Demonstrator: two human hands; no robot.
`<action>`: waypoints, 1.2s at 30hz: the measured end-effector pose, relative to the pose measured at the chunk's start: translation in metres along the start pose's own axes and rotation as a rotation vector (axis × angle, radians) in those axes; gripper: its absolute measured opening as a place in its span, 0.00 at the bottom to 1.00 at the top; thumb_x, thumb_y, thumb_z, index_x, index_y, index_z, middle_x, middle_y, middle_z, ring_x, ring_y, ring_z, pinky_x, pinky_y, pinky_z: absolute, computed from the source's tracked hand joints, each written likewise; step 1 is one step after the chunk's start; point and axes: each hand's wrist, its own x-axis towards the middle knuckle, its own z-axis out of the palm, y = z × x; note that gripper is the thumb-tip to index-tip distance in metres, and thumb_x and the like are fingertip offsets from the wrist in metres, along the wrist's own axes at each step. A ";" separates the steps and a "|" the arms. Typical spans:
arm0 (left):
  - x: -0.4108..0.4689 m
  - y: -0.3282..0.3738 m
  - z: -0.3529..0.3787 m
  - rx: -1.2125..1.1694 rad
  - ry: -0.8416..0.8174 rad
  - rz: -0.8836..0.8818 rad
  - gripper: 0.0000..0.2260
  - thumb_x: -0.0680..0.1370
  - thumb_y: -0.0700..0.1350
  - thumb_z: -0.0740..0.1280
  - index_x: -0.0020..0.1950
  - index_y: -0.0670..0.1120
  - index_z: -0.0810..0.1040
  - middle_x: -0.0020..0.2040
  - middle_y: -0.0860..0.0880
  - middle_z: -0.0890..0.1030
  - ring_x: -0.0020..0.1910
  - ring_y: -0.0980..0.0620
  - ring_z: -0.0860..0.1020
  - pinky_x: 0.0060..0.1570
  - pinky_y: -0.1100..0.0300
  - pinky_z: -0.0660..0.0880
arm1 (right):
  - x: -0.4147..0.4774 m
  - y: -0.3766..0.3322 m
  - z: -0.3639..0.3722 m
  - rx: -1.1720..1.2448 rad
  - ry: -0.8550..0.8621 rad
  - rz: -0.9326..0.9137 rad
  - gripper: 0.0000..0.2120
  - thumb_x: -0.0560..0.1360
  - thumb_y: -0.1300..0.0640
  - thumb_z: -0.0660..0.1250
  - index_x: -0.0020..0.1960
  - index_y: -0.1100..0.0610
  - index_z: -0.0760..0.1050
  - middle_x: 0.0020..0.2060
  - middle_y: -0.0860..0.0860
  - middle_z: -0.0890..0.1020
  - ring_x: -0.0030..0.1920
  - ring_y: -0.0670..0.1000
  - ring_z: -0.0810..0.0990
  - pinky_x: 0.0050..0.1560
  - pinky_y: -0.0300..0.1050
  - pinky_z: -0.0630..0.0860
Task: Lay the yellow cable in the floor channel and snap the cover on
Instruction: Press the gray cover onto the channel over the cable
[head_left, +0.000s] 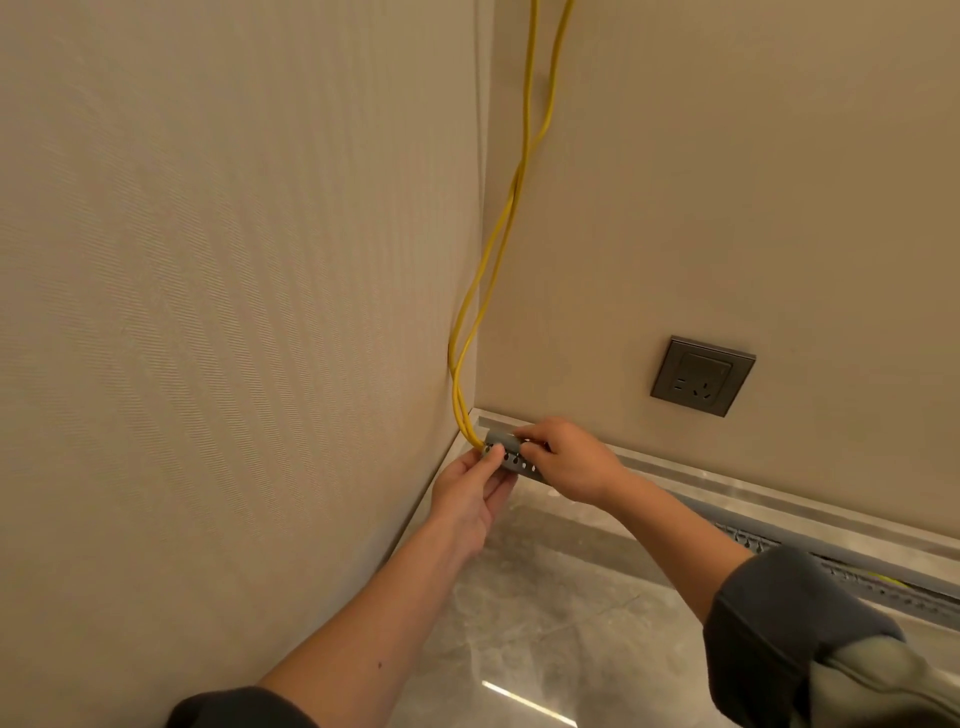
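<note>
fingers (496, 457) of left hand (470, 499) are pinched on channel (511, 457) end | right hand (566, 457) is curled over cover (503, 439) | cable (498, 249) is hung down wall corner into channel

Glossy veined stone floor (545, 623). Finely ribbed, matt fabric-like left wall (234, 312); smooth matt right wall (727, 182). Perforated grey channel (511, 460), matt. Smooth yellow plastic-looking cable (491, 260). Satin grey socket (702, 375). Dark cloth sleeves (779, 618).

Corner walls (234, 312) hemming the channel (511, 457) end, hanging yellow cable (498, 244) crossing above, open floor (545, 597) in front
</note>
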 end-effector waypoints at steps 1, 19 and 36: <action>0.000 -0.001 -0.001 -0.006 0.003 0.000 0.07 0.77 0.37 0.66 0.54 0.40 0.78 0.48 0.43 0.83 0.46 0.51 0.82 0.46 0.62 0.81 | 0.000 0.000 -0.001 0.006 -0.011 -0.003 0.11 0.78 0.57 0.59 0.52 0.56 0.80 0.42 0.54 0.82 0.43 0.56 0.79 0.43 0.51 0.75; -0.004 -0.003 0.001 0.017 -0.028 0.109 0.09 0.78 0.34 0.64 0.55 0.41 0.79 0.50 0.44 0.83 0.50 0.51 0.82 0.50 0.62 0.79 | 0.001 0.000 -0.005 -0.039 -0.047 0.012 0.15 0.81 0.56 0.55 0.60 0.54 0.77 0.51 0.53 0.82 0.48 0.54 0.78 0.45 0.44 0.71; -0.005 -0.001 0.011 0.137 0.054 0.192 0.07 0.78 0.35 0.64 0.54 0.42 0.79 0.49 0.44 0.83 0.51 0.51 0.81 0.50 0.63 0.79 | -0.005 0.003 -0.006 -0.124 0.048 -0.053 0.12 0.81 0.55 0.55 0.53 0.52 0.77 0.44 0.53 0.82 0.40 0.52 0.73 0.38 0.46 0.68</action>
